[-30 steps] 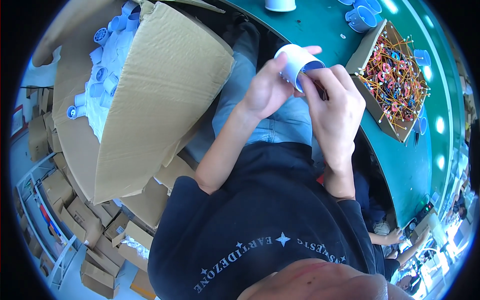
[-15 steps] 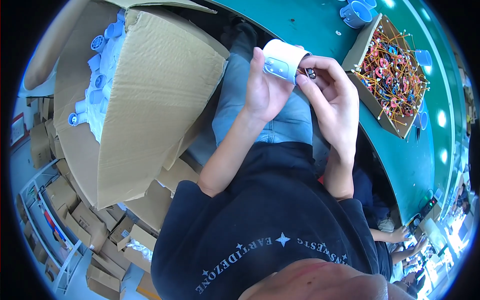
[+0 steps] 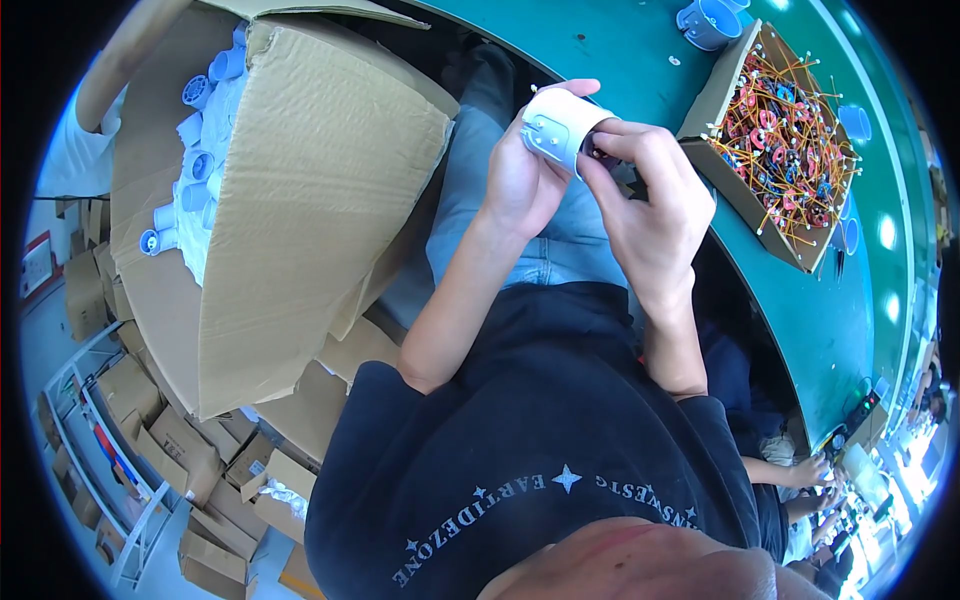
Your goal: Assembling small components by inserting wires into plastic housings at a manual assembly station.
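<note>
Hands' left blocked by big cardboard box (image 3: 300, 200) flap, pale blue parts (image 3: 195, 170) inside; right side hemmed by tray of orange wires (image 3: 785, 140) on green table (image 3: 620, 50); open gap only over the lap (image 3: 540, 240) between them

A large brown cardboard carton (image 3: 290, 210) stands open at the person's left, holding white cylindrical parts. A shallow brown cardboard tray (image 3: 730, 150) of orange wired parts sits on the green tabletop (image 3: 620, 40) at the right. Smaller closed brown cartons (image 3: 150, 430) are stacked on the floor at lower left.
</note>
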Tool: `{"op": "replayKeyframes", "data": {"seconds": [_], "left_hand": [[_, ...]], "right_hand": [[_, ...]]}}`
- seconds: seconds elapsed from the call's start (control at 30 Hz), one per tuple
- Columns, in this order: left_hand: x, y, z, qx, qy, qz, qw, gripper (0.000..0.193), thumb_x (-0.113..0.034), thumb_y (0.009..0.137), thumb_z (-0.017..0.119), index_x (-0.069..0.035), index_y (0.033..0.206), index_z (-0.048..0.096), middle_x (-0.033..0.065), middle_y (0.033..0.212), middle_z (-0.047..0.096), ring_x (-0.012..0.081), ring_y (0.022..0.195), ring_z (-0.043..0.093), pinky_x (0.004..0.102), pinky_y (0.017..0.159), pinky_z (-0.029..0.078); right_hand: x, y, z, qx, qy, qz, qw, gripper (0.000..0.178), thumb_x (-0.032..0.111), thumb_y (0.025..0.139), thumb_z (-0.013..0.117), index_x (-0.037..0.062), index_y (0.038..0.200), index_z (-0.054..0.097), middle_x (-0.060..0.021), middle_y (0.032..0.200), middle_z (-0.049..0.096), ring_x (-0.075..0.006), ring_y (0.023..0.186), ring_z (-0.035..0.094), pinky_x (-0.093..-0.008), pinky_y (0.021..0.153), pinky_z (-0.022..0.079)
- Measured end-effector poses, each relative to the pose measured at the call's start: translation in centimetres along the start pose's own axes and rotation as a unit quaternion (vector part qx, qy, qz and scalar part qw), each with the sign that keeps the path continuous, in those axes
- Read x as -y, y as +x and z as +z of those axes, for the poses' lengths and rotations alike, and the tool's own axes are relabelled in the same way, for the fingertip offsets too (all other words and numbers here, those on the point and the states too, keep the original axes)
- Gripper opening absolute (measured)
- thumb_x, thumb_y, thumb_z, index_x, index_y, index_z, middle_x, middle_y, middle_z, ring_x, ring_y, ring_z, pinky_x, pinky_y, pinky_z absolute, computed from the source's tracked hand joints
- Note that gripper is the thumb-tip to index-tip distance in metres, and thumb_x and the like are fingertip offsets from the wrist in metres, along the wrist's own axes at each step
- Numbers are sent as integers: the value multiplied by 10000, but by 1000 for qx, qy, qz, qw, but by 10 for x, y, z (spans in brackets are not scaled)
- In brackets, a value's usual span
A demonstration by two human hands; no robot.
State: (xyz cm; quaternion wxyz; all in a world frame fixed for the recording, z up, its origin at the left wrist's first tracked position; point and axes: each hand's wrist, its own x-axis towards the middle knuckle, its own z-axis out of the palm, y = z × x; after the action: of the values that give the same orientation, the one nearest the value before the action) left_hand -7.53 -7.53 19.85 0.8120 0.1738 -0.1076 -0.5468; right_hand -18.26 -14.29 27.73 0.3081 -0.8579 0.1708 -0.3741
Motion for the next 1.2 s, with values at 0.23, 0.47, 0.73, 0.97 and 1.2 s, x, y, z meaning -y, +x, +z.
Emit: {"op": "replayKeyframes", "data": {"seconds": [0.23, 0.47, 0.73, 0.97, 1.2], "left_hand": [[-1, 1, 12, -106, 23, -21, 994, 401, -292, 1045, 284, -41, 1179, 568, 92, 1052, 642, 175, 954, 629, 320, 844, 522], [-13, 1, 5, -92, 7, -61, 994, 437, -333, 1039, 282, -38, 1218, 550, 94, 1077, 611, 197, 993, 584, 354, 877, 481], [-25, -2, 4, -15, -1, -46, 999, 477, -430, 1037, 257, -78, 1129, 565, 69, 1025, 628, 162, 864, 602, 321, 661, 484], [-19, -9, -2, -79, -30, -83, 993, 459, -443, 1036, 258, -110, 1128, 561, 57, 1011, 618, 169, 893, 595, 338, 667, 476], [-9, -6, -3, -134, -64, -120, 982, 468, -466, 1034, 256, -123, 1122, 562, 39, 1004, 618, 173, 884, 597, 323, 670, 473]], "right_hand": [[10, 6, -4, 40, -35, 34, 998, 213, 2, 722, 747, 34, 891, 620, -105, 866, 653, -252, 768, 646, -310, 678, 516], [5, 8, 1, 51, 50, 60, 996, 199, -6, 752, 710, 63, 903, 602, -87, 856, 639, -270, 760, 634, -324, 652, 517], [11, 18, 1, 105, -21, 19, 994, 253, -96, 748, 683, 10, 911, 522, -116, 1021, 628, -223, 887, 659, -311, 780, 545], [-4, 25, -3, 207, 24, -8, 978, 276, -127, 720, 652, 24, 905, 515, -96, 1016, 587, -235, 929, 647, -313, 806, 559], [-12, 27, -6, 221, 89, 9, 971, 275, -89, 733, 669, 27, 931, 518, -102, 1014, 581, -253, 926, 636, -325, 824, 542]]}}
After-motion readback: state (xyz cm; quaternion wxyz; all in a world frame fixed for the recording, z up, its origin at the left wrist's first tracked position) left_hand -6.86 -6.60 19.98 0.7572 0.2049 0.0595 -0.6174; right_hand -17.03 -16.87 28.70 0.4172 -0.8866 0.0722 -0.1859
